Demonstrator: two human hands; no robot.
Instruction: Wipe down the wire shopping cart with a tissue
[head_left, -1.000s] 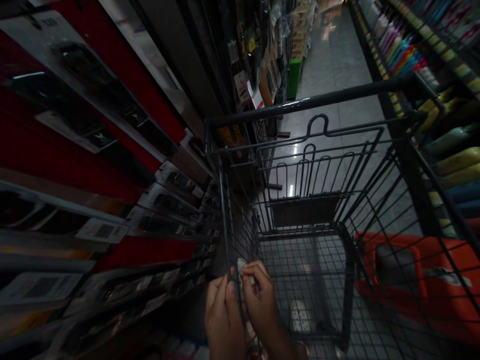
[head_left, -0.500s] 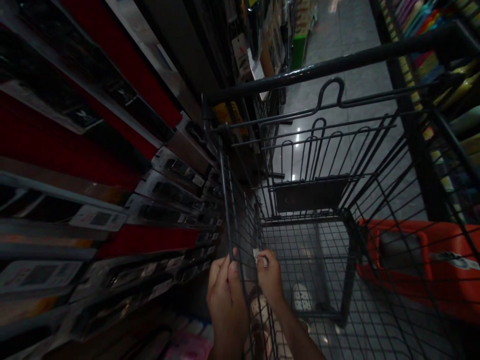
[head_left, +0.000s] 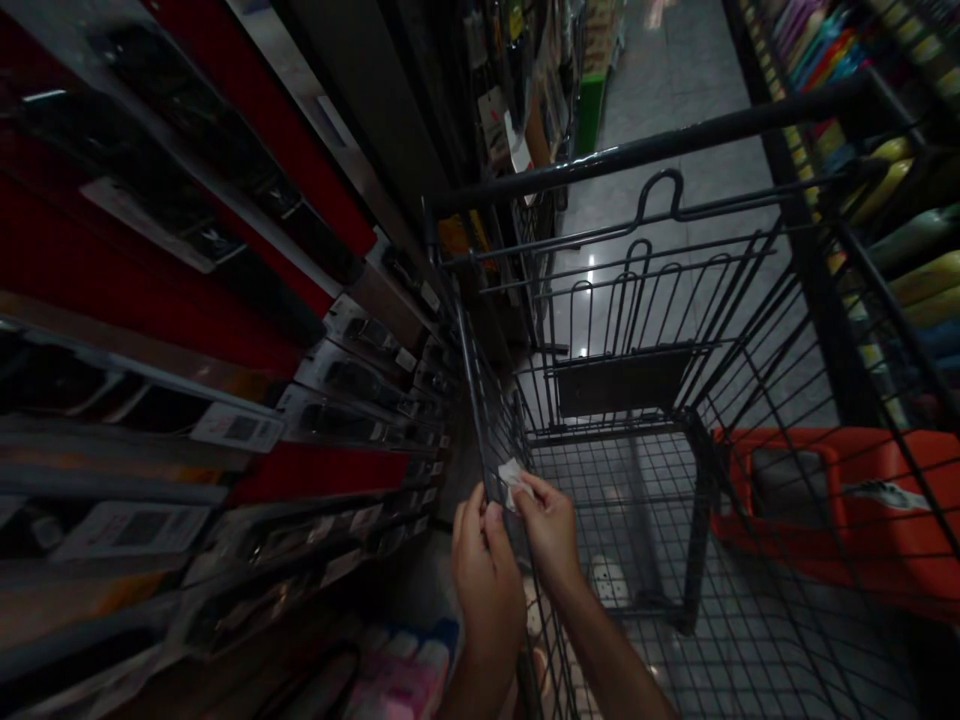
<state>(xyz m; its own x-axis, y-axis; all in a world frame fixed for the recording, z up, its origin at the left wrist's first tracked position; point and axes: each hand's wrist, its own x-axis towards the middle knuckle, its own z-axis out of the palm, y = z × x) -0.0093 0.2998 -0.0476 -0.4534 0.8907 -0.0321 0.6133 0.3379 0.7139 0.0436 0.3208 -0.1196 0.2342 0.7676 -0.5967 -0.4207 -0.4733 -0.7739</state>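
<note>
A dark metal shopping cart [head_left: 622, 158] stands before me, its wire basket showing the floor through the mesh. My left hand [head_left: 486, 560] is closed around the top rail of the cart's left side. Close beside it, my right hand [head_left: 551, 520] pinches a small crumpled white tissue [head_left: 512, 478] against or just by the same rail; exact contact is hard to tell in the dim light. Inside the cart's right part, or just beyond its mesh, is an orange plastic basket [head_left: 900, 470] with a rectangular opening.
Shelves with packaged goods and price tags [head_left: 236, 428] line my left, close to the cart. Another rack with colourful goods [head_left: 930, 275] runs along the right. A grey tiled aisle [head_left: 660, 90] stretches ahead. A white perforated shoe [head_left: 609, 580] shows through the mesh.
Both hands have shifted slightly right and my right hand has risen closer to the rail. More of the white tissue now shows. The view has shifted slightly.
</note>
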